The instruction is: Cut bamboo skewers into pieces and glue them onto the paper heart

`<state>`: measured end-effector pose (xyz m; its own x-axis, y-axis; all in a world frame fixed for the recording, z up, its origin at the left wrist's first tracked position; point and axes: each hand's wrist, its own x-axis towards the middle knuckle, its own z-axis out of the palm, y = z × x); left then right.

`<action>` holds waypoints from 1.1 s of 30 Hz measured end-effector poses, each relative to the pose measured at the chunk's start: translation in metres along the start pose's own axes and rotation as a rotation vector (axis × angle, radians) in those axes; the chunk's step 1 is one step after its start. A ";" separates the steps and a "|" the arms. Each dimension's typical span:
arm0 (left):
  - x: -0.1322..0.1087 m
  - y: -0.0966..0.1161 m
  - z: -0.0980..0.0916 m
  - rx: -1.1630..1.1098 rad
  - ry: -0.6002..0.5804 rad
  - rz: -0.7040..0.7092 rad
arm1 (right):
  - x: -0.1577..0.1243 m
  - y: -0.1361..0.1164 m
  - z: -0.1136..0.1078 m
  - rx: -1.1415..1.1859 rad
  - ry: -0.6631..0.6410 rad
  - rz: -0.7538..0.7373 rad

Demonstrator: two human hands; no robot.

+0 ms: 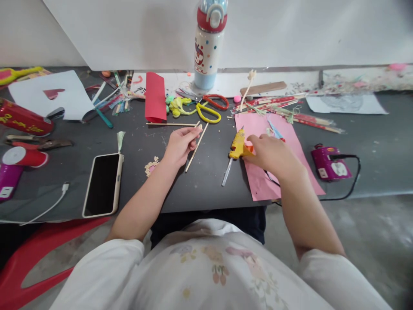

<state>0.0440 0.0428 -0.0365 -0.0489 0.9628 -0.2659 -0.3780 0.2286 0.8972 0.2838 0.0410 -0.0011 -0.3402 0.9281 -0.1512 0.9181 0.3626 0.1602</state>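
A thin wooden stick (192,158) is pinched above the dark worktop (206,185) by the fingers of the left hand (179,146), and the yellow plastic glue gun (238,146), lying beside the pink paper sheet (256,187), is clasped by the curled fingers of the right hand (272,155); nothing seems glued yet.

Centre frame, the glue gun (238,146) is glossy yellow plastic, on a matt pink paper sheet (292,144). The wooden stick (193,157) to its left is bare and pale.

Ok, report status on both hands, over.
Left hand pinching wooden stick. Right hand on yellow glue gun at pink paper's edge. Yellow scissors beyond, untouched.
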 end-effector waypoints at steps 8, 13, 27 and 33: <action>0.006 -0.004 -0.003 0.010 0.075 -0.017 | 0.064 -0.026 -0.008 0.136 0.145 -0.200; 0.007 -0.006 -0.004 0.012 0.067 -0.012 | 0.086 -0.031 0.007 0.195 0.179 -0.254; 0.004 -0.004 -0.002 -0.012 0.050 -0.002 | 0.088 -0.029 0.007 0.563 0.211 -0.274; -0.004 0.001 0.003 -0.010 -0.009 -0.023 | 0.062 -0.040 -0.008 1.366 0.124 -0.254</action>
<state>0.0469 0.0396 -0.0332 -0.0316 0.9587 -0.2826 -0.3884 0.2487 0.8873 0.2242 0.0850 -0.0089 -0.4751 0.8775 0.0656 0.2744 0.2186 -0.9364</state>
